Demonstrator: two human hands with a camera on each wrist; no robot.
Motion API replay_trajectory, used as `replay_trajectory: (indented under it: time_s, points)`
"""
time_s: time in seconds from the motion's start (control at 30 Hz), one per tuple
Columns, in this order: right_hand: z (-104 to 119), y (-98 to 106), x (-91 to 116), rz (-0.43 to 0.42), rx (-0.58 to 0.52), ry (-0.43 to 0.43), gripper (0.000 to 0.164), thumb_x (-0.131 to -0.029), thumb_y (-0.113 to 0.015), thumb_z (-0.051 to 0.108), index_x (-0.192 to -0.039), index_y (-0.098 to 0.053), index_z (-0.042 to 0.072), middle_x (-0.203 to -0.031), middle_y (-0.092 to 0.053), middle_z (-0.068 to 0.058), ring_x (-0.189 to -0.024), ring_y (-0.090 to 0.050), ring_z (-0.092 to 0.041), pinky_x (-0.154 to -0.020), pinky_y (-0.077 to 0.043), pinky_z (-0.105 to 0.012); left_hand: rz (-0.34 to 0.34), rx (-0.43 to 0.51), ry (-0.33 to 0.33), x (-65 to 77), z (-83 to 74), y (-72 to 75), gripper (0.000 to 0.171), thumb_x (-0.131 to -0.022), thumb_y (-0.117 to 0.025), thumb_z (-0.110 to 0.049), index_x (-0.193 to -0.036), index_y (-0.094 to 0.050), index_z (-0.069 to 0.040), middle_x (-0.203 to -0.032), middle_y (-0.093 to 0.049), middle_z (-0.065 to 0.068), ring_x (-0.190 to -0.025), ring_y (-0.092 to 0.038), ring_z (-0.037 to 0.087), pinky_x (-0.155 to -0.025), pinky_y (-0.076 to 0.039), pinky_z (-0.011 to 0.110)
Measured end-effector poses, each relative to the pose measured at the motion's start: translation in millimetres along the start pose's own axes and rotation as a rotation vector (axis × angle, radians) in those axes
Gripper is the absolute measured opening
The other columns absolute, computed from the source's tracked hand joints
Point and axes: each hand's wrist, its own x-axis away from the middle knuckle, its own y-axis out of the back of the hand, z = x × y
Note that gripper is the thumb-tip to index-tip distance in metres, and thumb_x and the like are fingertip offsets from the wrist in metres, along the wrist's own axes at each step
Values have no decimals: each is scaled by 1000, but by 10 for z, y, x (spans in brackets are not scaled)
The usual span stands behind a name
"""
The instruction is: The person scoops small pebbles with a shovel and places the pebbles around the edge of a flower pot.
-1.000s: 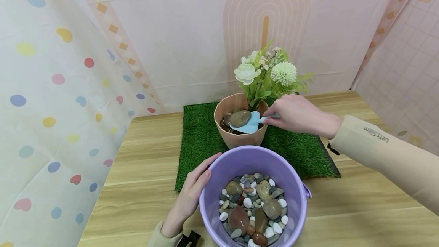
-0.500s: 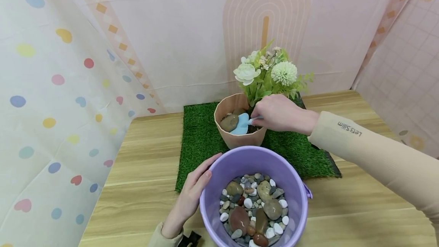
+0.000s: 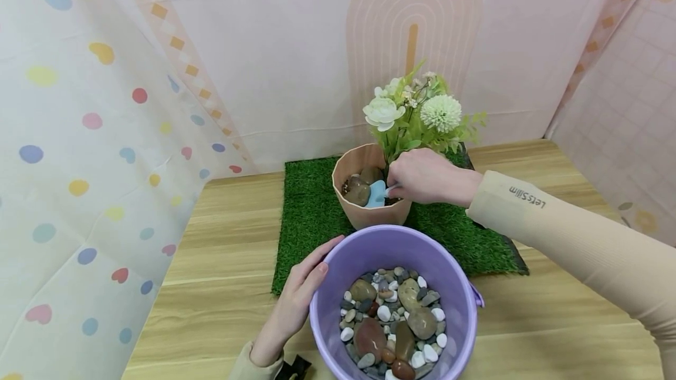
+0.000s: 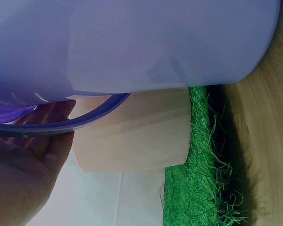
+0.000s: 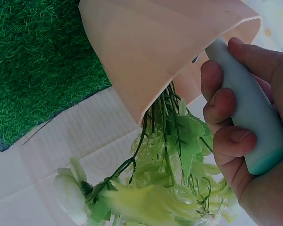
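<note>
My right hand grips a small light-blue trowel; in the right wrist view its fingers curl round the pale handle. The trowel's blade is inside a peach flowerpot, beside large brown stones and dark soil. White artificial flowers with green leaves stand in the pot. My left hand rests with extended fingers against the left side of a purple bucket. In the left wrist view, the fingers are partly hidden behind the bucket's purple handle.
Several pebbles and larger stones cover the bucket's bottom. The pot stands on a green artificial-grass mat laid on the wooden table. Patterned cloth hangs behind the table and along both sides.
The right hand has moved left and slightly down with the trowel. The large brown stone has slid off the blade into the left part of the pot. The left hand stays on the bucket.
</note>
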Motion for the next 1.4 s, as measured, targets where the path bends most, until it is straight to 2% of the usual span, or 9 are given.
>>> replay_trajectory:
  time_s: [0.23, 0.4, 0.67, 0.77, 0.87, 1.07, 1.17, 1.3, 1.4]
  points:
    - [-36, 30, 15, -36, 111, 54, 43, -94, -77, 20, -58, -54, 20, -60, -59, 2, -55, -48, -15, -56, -37, -29, -5, -5, -7, 0, -4, -9, 48, -111, -36, -12, -157, -48, -6, -151, -58, 29, -128, -65, 3, -102, -58, 24]
    - [-69, 45, 45, -32, 174, 67, 44, -94, -76, 17, -58, -50, 19, -58, -56, 1, -55, -46, -16, -56, -35, -29, -10, -7, -6, 3, -5, -11, 47, -111, -36, -12, -157, -48, -5, -150, -58, 29, -128, -65, 2, -102, -58, 24]
    - [-73, 62, 78, -50, 254, 78, 33, -90, -80, 18, -62, -62, 16, -63, -65, -2, -56, -57, -21, -58, -53, -39, -12, -4, -1, 4, -1, -13, 47, -112, -36, -12, -157, -48, -4, -150, -57, 30, -128, -65, 2, -102, -58, 23]
    - [-56, 69, 87, -53, 288, 69, 35, -91, -81, 19, -63, -61, 16, -64, -66, -3, -56, -58, -21, -58, -54, -40, -12, -2, 3, 4, -3, -14, 47, -112, -36, -13, -157, -48, -5, -150, -57, 30, -128, -65, 2, -101, -59, 24]
    - [-37, 86, 101, -63, 330, 65, 43, -92, -78, 15, -59, -51, 18, -62, -63, -3, -54, -53, -18, -55, -52, -37, -14, 1, 3, 4, -3, -16, 47, -112, -36, -12, -157, -48, -5, -150, -57, 30, -128, -65, 3, -102, -59, 24]
    - [-19, 139, 179, -135, 400, 77, 55, -91, -66, -2, -56, -31, 21, -55, -55, -3, -54, -34, -13, -50, -35, -31, -13, 13, -1, 7, 5, -22, 47, -112, -36, -12, -157, -48, -4, -150, -57, 31, -128, -65, 3, -102, -58, 24]
    - [-11, 176, 223, -160, 405, 64, 52, -90, -72, 3, -55, -38, 20, -58, -60, -4, -52, -40, -13, -48, -41, -33, -14, 14, -5, 9, 10, -24, 47, -112, -36, -12, -157, -48, -4, -150, -57, 31, -128, -65, 2, -102, -58, 24]
    - [15, 234, 302, -170, 370, 35, 37, -88, -81, 15, -60, -57, 15, -64, -67, -6, -53, -54, -19, -51, -53, -42, -15, 10, -10, 7, 18, -23, 47, -112, -36, -12, -156, -49, -4, -150, -57, 31, -128, -65, 2, -102, -58, 24]
    - [28, 268, 386, -187, 344, 21, 31, -89, -82, 21, -65, -64, 14, -66, -67, -6, -55, -58, -21, -52, -53, -43, -15, 7, -12, 3, 22, -19, 47, -112, -36, -12, -156, -48, -4, -149, -58, 31, -127, -65, 2, -101, -59, 23]
